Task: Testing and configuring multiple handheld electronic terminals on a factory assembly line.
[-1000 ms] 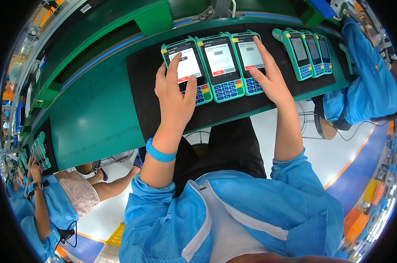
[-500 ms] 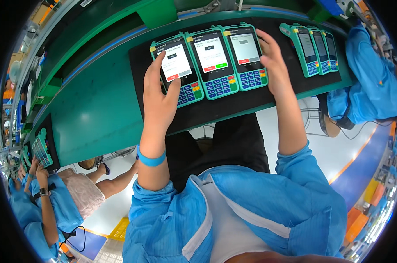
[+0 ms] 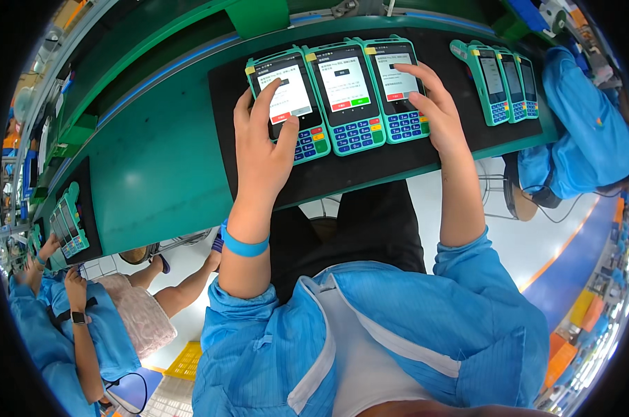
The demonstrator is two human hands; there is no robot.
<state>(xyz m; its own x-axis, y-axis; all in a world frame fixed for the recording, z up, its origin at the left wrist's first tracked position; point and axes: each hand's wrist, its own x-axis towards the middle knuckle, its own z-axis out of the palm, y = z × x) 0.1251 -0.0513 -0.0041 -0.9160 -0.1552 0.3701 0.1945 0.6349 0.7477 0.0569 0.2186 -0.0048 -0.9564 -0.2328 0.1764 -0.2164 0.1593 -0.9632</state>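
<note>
Three green payment terminals with touch screens and blue keypads lie side by side on a black mat [image 3: 224, 104]. My left hand [image 3: 260, 153] is over the left terminal [image 3: 295, 92], index finger at its screen and thumb near the screen's lower edge, covering part of the keypad. Between the hands lies the middle terminal [image 3: 344, 87], its screen lit with a red and a green button. Beside the right terminal [image 3: 389, 85] my right hand [image 3: 441, 118] reaches in, its index fingertip at the upper screen and its thumb near the lower part. Neither hand grips anything; the fingers are apart.
Three more terminals [image 3: 503, 83] stand at the right end of the mat, near a person in a blue smock [image 3: 582, 118]. At the left, another person's hand [image 3: 76, 288] is near further terminals [image 3: 69, 226]. A green shelf frame [image 3: 175, 48] borders the table's far side.
My right index finger has moved from the right terminal's edge onto its screen, which now shows different content. My left hand has shifted slightly right along with the terminals in view.
</note>
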